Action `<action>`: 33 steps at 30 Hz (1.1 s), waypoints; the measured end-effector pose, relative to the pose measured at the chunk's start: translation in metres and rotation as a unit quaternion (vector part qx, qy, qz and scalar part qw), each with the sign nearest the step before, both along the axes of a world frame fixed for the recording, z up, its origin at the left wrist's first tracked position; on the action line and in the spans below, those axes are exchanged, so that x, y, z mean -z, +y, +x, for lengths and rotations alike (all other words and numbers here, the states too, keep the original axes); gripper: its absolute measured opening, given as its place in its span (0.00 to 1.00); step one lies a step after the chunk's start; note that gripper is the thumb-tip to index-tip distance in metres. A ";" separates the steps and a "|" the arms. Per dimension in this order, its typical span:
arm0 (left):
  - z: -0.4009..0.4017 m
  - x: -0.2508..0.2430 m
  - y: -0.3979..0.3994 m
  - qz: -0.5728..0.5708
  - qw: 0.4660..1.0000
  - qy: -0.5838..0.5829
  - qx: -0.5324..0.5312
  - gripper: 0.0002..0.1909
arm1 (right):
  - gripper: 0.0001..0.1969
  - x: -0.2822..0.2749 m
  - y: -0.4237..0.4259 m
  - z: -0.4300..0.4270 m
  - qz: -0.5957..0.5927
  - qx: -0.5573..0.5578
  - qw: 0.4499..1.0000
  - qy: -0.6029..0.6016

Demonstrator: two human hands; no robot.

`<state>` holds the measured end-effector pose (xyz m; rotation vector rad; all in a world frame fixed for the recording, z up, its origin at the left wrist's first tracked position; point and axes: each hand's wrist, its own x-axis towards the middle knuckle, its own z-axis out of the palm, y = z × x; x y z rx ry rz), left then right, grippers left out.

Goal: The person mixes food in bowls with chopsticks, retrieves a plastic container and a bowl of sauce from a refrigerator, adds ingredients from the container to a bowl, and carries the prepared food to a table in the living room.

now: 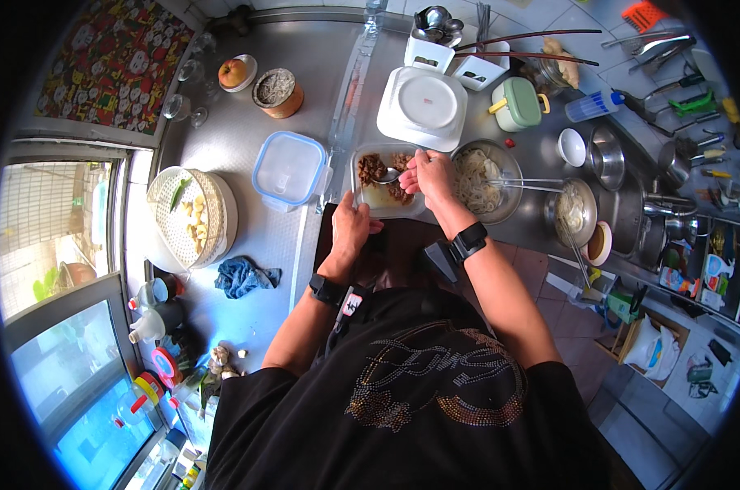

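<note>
A clear rectangular food container (389,211) with brown minced food (371,166) and a pale yellowish layer stands at the counter's front edge. At its near left corner, my left hand (350,225) holds it, fingers along the side and front. My right hand (432,176) grips a metal spoon (388,176), whose bowl lies in the container among the brown food. The spoon's handle is mostly hidden by my fingers. Left of the container rests a clear lid with a blue seal (289,170). To the right is a steel bowl of pale noodles (481,177) with metal chopsticks (526,183) across it.
A white square dish (423,107) lies upside down behind the container. Another noodle bowl (570,211) stands near the sink (630,214). On the left are a woven basket (220,214) with yellowish pieces, a blue cloth (246,274), stemmed glasses (177,107) and several bottles (149,324).
</note>
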<state>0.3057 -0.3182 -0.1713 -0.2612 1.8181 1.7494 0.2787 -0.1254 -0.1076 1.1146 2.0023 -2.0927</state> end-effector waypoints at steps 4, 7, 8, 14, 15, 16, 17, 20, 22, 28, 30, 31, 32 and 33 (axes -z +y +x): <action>0.004 -0.019 -0.005 -0.038 0.999 0.016 0.018 0.27 | 0.19 0.000 0.000 0.000 -0.029 0.011 1.000 0.001; 0.004 -0.040 -0.012 -0.060 0.997 0.005 0.037 0.26 | 0.18 -0.001 0.000 0.005 -0.053 -0.001 0.998 0.027; 0.005 -0.042 -0.016 -0.052 0.997 0.018 0.047 0.25 | 0.18 -0.003 0.000 0.008 -0.053 -0.001 0.998 0.028; 0.002 -0.091 -0.022 -0.109 0.986 0.069 0.109 0.25 | 0.19 -0.022 0.008 0.035 -0.100 -0.037 0.990 0.088; 0.003 -0.097 -0.022 -0.105 0.984 0.075 0.119 0.25 | 0.18 -0.028 0.011 0.041 -0.104 -0.050 0.988 0.104; 0.004 -0.102 -0.021 -0.101 0.983 0.081 0.130 0.26 | 0.18 -0.035 0.013 0.048 -0.108 -0.062 0.985 0.119; 0.007 -0.107 -0.018 -0.102 0.982 0.086 0.131 0.26 | 0.18 -0.040 0.014 0.054 -0.108 -0.060 0.985 0.124; 0.014 -0.121 -0.007 -0.097 0.981 0.102 0.137 0.25 | 0.18 -0.060 0.023 0.072 -0.092 -0.046 0.980 0.169; 0.019 -0.132 0.003 -0.089 0.974 0.134 0.159 0.24 | 0.18 -0.069 0.031 0.085 -0.091 -0.036 0.977 0.187; 0.030 -0.150 0.032 -0.080 0.972 0.112 0.191 0.24 | 0.18 -0.092 0.059 0.121 -0.112 -0.005 0.968 0.225; 0.037 -0.156 0.040 -0.055 0.973 0.112 0.192 0.24 | 0.18 -0.098 0.067 0.132 -0.113 0.006 0.964 0.239; 0.040 -0.158 0.044 -0.031 0.976 0.106 0.188 0.24 | 0.18 -0.101 0.071 0.138 -0.117 0.012 0.962 0.246; 0.041 -0.161 0.047 -0.029 0.975 0.110 0.193 0.24 | 0.18 -0.105 0.076 0.144 -0.114 0.016 0.961 0.251; 0.044 -0.161 0.049 -0.019 0.978 0.088 0.188 0.24 | 0.18 -0.113 0.081 0.152 -0.107 0.027 0.960 0.257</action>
